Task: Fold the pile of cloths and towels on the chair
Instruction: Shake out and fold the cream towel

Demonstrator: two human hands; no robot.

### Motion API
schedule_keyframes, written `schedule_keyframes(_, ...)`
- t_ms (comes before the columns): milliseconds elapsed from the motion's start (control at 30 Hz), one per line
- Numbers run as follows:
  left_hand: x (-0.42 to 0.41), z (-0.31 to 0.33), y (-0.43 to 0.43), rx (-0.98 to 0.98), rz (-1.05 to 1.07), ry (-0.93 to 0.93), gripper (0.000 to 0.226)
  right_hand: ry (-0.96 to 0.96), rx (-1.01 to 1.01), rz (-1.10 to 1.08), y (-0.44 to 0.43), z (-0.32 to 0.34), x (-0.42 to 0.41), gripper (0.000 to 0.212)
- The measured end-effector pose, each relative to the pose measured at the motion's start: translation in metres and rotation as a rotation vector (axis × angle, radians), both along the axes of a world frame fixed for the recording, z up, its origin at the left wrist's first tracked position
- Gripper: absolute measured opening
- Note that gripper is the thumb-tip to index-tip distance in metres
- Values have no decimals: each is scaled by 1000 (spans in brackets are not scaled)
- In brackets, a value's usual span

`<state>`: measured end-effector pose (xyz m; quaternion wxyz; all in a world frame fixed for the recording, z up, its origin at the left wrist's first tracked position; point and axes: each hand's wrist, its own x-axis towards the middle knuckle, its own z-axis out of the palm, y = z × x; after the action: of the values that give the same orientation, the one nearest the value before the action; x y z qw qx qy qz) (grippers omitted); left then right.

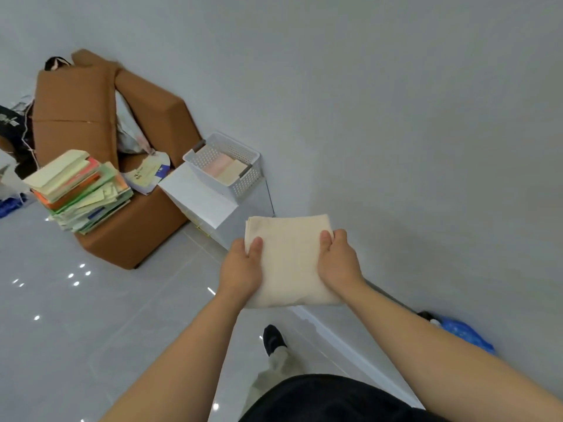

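A cream cloth (289, 260) is pinched between left hand (240, 271) and right hand (338, 264) (thumbs atop, fingers beneath).

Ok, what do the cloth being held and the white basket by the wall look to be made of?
Cream cloth: soft woven fabric, probably cotton, matte; its stacked folded edges show at the far corner. White basket: likely rigid plastic, with perforated walls.

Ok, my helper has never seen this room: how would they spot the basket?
Find the brown chair by the wall. To its right stands a white box with the basket on top. It alone has perforated walls, holding pink and cream cloths.
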<state>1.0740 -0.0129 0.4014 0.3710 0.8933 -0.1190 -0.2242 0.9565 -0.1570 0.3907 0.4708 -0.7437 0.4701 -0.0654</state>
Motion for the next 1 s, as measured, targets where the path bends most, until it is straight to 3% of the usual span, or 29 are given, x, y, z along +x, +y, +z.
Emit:
schedule_keyframes(200, 146, 7, -38, -11, -75, -19, 33, 11, -8, -95, -30, 11, 134, 33)
schedule_keyframes(467, 302, -11, -100, 152, -201, 77, 50, 85, 175, -155, -84, -8, 271, 38)
schedule_keyframes(633, 404, -22, -129, 129, -265, 180, 61, 29, 297, -162, -116, -36, 360, 50)
schedule_keyframes(733, 456, -22, -130, 136, -379, 303, 45, 25, 341, -100, -124, -47, 406, 38)
schedule_keyframes(833, 509, -19, -136, 150, -390, 415, 24, 24, 579, -100, -130, -50, 448, 28)
schedule_keyframes(900, 545, -20, -141, 180, -347, 511, 24, 26, 761, -141, -134, -48, 475, 34)
schedule_keyframes(1000, 594, -26, -150, 204, -356, 618, 29, 84, 869, -132, -140, -44, 510, 47)
